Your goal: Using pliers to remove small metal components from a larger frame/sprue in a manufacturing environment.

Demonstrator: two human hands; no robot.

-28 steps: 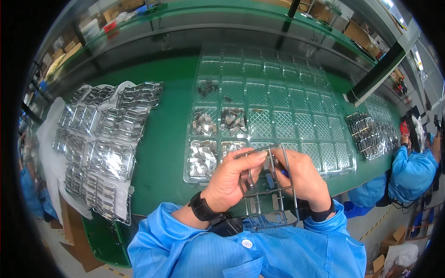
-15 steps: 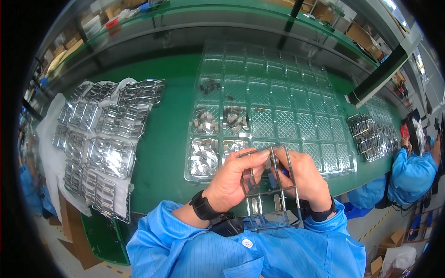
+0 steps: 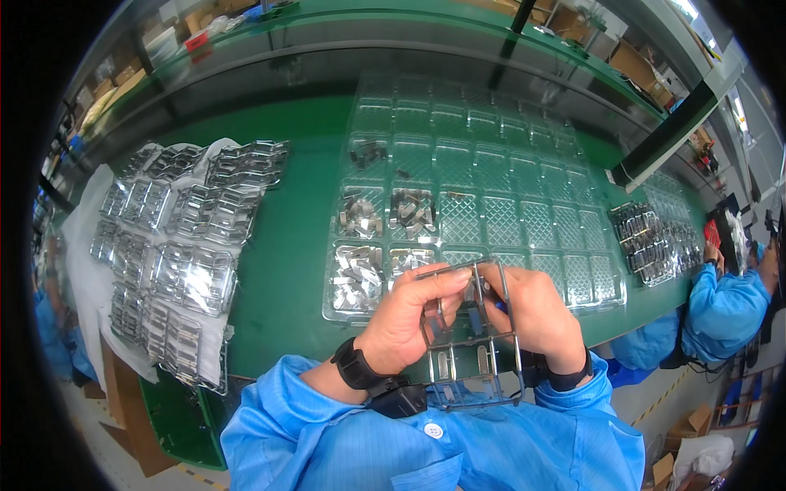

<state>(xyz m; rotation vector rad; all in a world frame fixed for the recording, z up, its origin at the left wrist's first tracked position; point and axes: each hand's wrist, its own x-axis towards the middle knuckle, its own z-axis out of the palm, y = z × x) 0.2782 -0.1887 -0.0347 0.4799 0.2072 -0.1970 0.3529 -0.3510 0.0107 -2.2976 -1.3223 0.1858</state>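
Head view: left hand (image 3: 403, 319) and right hand (image 3: 536, 309) at dark frame (image 3: 490, 336), near side of clear tray (image 3: 537, 222)

Well left of the tray: stacked metal frames (image 3: 192, 274), shiny, in two rough columns on a white sheet (image 3: 80, 254). Green bin (image 3: 184, 446) lower, also left of the tray. Bare strip of green desk (image 3: 282, 278) between stacks and tray.

Tray's left pockets hold small metal pieces (image 3: 358, 280): bright heaps in the two nearest rows, dark pieces (image 3: 368, 154) one row farther.

At the tray's near edge, left hand closed on the frame's upper left, thumb across the top, fingers bent under. Frame is an open lattice, tilted, lower end toward the wearer's blue jacket (image 3: 352, 446). Right hand curled in at the frame's upper right; fingertips hidden, can't tell what it grips.

Right of the tray: another pile of dark frames (image 3: 643, 244), then a co-worker's blue sleeve (image 3: 725, 315) beyond it.
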